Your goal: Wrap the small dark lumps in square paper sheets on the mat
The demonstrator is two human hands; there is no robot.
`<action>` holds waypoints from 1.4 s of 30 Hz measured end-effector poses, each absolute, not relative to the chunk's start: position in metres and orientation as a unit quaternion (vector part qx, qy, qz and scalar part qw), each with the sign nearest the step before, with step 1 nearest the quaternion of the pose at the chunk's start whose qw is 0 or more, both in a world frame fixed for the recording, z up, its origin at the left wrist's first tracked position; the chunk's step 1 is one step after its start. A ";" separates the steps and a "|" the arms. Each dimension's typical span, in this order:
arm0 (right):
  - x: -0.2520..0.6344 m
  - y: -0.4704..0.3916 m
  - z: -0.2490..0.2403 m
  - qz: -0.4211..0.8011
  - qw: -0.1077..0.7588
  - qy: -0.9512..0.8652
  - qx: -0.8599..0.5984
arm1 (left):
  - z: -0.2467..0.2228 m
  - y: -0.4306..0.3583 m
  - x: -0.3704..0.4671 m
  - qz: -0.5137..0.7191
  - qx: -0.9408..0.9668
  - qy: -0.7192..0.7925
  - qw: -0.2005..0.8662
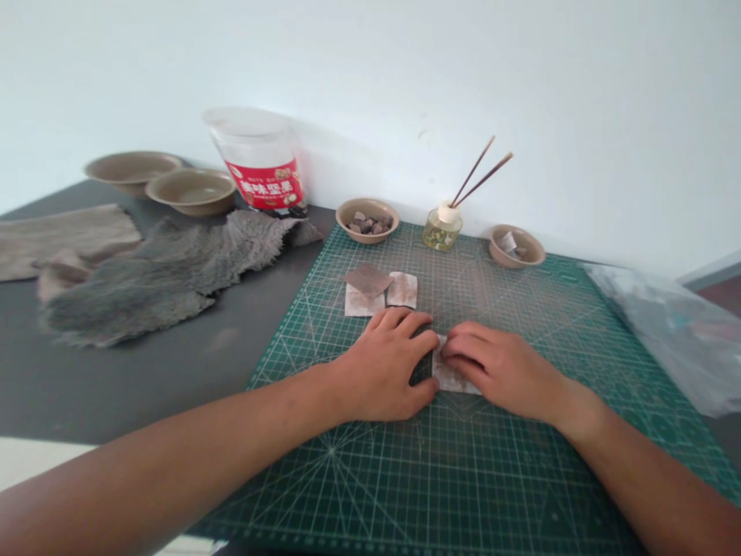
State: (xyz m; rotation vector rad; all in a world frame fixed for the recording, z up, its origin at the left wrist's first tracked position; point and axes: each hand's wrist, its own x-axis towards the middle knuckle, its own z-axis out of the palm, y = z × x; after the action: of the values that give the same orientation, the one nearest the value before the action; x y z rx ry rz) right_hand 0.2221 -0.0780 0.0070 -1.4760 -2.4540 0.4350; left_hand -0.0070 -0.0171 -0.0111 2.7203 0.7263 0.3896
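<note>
A whitish, brown-smudged square of what looks like sandpaper (457,378) lies flat on the green cutting mat (382,471). My left hand (394,367) rests with fingers apart, thumb and index fingertip touching the square's left edge. On top of the square, my right hand (506,371) has its fingers curled and pressed together; whatever sits under the fingertips is hidden. Just beyond my left hand lie a brown square (370,279), overlapping a pale square (363,303), and another stained square (404,289).
A bowl of small stones (367,224), a reed diffuser (443,225) and a bowl with paper scraps (517,247) line the mat's back edge. Leftward are grey cloths (144,278), a plastic tub (263,166) and two bowls (194,193). A clear plastic bag (677,332) lies right.
</note>
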 end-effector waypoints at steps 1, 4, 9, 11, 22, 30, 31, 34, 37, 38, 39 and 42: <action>0.223 -0.077 0.007 0.130 0.131 -0.830 -0.526 | -0.011 -0.017 -0.007 0.136 0.946 0.256 0.148; 0.223 -0.078 0.007 0.148 0.127 -0.827 -0.527 | -0.011 -0.017 -0.007 0.135 0.945 0.257 0.150; 0.217 -0.077 0.005 0.164 0.134 -0.839 -0.502 | -0.011 -0.017 -0.007 0.135 0.947 0.249 0.150; 0.220 -0.074 0.006 0.136 0.168 -0.800 -0.559 | -0.011 -0.017 -0.007 0.137 0.946 0.254 0.147; 0.227 -0.070 0.007 0.165 0.159 -0.805 -0.548 | -0.014 -0.017 -0.007 0.139 0.947 0.252 0.144; 0.224 -0.076 0.011 0.184 0.143 -0.812 -0.535 | -0.013 -0.017 -0.008 0.135 0.947 0.250 0.148; 0.226 -0.076 0.012 0.186 0.138 -0.809 -0.541 | -0.013 -0.017 -0.008 0.136 0.947 0.251 0.148; 0.228 -0.078 0.016 0.252 0.103 -0.829 -0.488 | -0.013 -0.017 -0.008 0.133 0.948 0.248 0.151; 0.224 -0.078 0.012 0.258 0.118 -0.840 -0.463 | -0.012 -0.016 -0.007 0.131 0.949 0.241 0.154; 0.224 -0.076 0.009 0.234 0.130 -0.835 -0.480 | -0.013 -0.016 -0.007 0.132 0.949 0.241 0.153; 0.225 -0.074 0.008 0.206 0.139 -0.828 -0.503 | -0.013 -0.016 -0.007 0.134 0.949 0.243 0.152; 0.233 -0.070 0.008 0.167 0.140 -0.808 -0.547 | -0.013 -0.016 -0.007 0.140 0.946 0.250 0.149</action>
State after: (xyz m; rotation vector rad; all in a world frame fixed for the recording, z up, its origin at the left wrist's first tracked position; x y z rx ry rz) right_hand 0.2326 -0.0704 0.0078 -1.5803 -2.3345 0.4825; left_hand -0.0071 -0.0160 -0.0132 2.7212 0.7186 0.4022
